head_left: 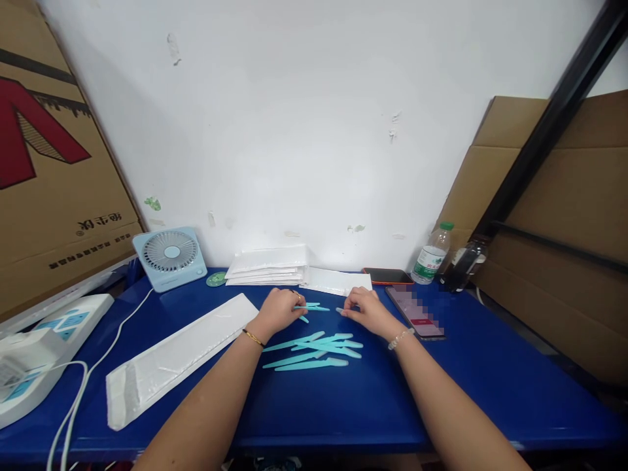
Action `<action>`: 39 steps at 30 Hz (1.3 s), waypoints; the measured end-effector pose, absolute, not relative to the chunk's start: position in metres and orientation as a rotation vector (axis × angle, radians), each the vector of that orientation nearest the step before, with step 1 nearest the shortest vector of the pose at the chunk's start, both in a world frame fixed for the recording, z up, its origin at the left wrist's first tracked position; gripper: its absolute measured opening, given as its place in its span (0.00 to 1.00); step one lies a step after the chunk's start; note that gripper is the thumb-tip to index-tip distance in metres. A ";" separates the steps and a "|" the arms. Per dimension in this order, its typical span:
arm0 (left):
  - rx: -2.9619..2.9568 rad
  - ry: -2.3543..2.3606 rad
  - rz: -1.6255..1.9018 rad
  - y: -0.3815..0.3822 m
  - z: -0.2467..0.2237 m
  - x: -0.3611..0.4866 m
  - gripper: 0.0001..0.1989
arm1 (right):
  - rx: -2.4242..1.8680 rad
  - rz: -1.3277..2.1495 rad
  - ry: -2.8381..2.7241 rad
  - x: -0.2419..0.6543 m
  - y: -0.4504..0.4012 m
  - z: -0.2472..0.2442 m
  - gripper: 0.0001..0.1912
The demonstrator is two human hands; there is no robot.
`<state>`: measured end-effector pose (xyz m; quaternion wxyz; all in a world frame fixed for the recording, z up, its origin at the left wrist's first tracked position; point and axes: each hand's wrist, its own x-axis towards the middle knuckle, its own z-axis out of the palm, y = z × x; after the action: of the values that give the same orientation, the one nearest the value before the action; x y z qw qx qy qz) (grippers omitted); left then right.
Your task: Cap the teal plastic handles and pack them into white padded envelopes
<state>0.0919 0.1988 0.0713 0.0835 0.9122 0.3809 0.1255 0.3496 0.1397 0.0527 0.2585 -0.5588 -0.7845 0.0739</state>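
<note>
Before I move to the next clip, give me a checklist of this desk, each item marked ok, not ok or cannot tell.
1. Both hands visible, left hand and right hand: ok.
2. Small pale piece at the right fingertips: ok.
3. Left hand's hold on the teal pieces by its fingers secure: cannot tell.
4. Loose teal tools laid out without overlap: not ok, several cross.
5. Green-capped bottle upright and capped: ok.
6. Fan switched off: cannot tell.
</note>
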 end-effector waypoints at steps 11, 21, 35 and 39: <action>2.660 1.281 0.281 0.222 0.057 0.065 0.13 | -1.574 0.162 -2.068 0.351 0.139 0.053 0.05; 2.640 1.284 0.587 0.211 0.058 0.083 0.14 | -1.316 0.381 -2.315 0.299 0.126 0.051 0.06; 2.697 1.094 0.392 0.207 0.063 0.089 0.13 | -1.565 0.085 -2.121 0.349 0.139 0.056 0.03; 2.670 1.278 0.553 0.211 0.061 0.088 0.13 | -1.667 0.093 -2.013 0.369 0.134 0.064 0.04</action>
<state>0.0880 0.2111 0.0606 0.0651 0.8848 0.4235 0.1831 0.3685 0.1343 0.0644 0.2602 -0.6154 -0.7432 0.0345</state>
